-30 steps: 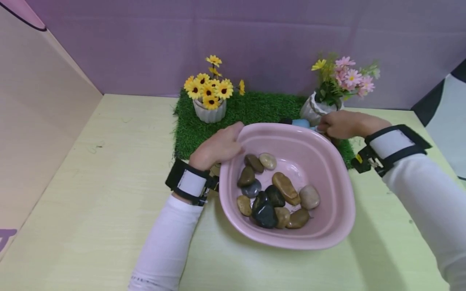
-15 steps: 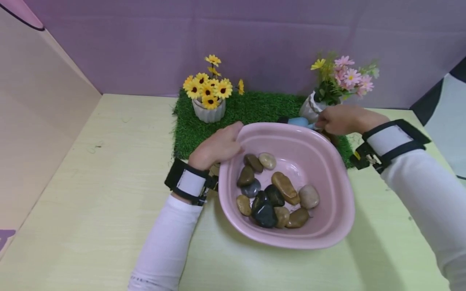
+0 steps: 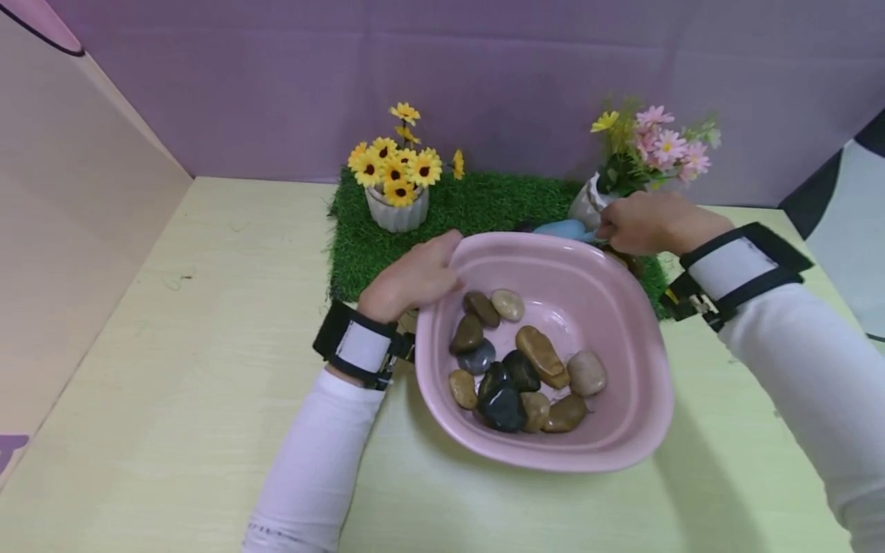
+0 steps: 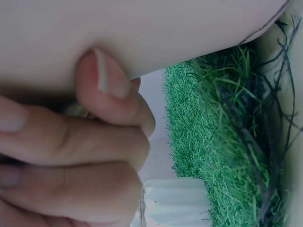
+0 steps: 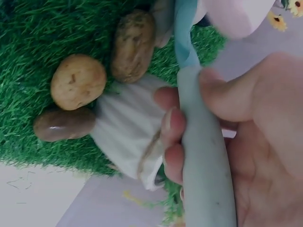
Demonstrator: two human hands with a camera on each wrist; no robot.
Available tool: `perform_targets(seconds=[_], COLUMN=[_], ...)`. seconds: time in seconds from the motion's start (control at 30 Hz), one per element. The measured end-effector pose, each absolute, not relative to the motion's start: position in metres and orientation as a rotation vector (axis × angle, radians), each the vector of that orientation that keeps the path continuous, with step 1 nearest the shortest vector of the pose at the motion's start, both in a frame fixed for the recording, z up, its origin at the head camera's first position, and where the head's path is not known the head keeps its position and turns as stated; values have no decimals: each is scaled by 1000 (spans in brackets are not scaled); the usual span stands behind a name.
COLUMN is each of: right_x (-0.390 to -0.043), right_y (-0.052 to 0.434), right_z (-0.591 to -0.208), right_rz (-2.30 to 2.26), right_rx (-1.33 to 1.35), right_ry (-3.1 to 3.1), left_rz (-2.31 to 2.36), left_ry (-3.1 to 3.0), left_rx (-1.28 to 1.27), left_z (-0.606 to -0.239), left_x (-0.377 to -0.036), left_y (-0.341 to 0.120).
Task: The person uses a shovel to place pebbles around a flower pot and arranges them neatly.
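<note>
My left hand [image 3: 415, 280] grips the back left rim of a pink basin [image 3: 646, 369]; in the left wrist view its curled fingers [image 4: 85, 142] lie against the basin's wall. Wet stones [image 3: 501, 399], black, brown and grey, lie in the basin. Behind the basin, my right hand [image 3: 643, 223] holds a small blue trowel [image 3: 563, 229], its fingers and thumb wrapped round the pale handle [image 5: 203, 142]. A dark thing [image 3: 525, 226] shows at the blade's far end; the rim hides part of it.
Yellow flowers in a white pot [image 3: 397, 207] stand on artificial grass [image 3: 484, 200]. Pink flowers in another white pot [image 5: 132, 123] stand beside my right hand. Brown stones [image 5: 78, 81] lie on the grass near that pot. A purple cloth [image 3: 518, 92] hangs behind.
My right hand has moved slightly left and away from me with the trowel; the dark thing at its end has shifted left as well. My left hand and the basin stay in place.
</note>
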State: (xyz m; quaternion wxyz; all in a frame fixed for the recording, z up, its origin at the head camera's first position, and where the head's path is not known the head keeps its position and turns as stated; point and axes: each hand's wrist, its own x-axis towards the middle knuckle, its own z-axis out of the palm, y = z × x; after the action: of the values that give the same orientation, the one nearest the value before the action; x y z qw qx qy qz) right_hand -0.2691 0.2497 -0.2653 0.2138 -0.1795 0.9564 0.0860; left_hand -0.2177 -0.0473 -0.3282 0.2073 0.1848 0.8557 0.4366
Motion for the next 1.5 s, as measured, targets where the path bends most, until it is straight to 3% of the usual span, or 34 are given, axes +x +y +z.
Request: perform_targets(seconds=[0.6,1.5], right_x=[-260,-253], right_y=[226,228], right_z=[-248,-218], right_rz=[424,547], right_rx=[-438,-460], right_ry=[2785,3027], left_rz=[1221,1188], left_ry=[2376,2386], left_rx=[517,539], left_z=[-327,-326], left_x=[-217,-218], left_y=[-47,-48])
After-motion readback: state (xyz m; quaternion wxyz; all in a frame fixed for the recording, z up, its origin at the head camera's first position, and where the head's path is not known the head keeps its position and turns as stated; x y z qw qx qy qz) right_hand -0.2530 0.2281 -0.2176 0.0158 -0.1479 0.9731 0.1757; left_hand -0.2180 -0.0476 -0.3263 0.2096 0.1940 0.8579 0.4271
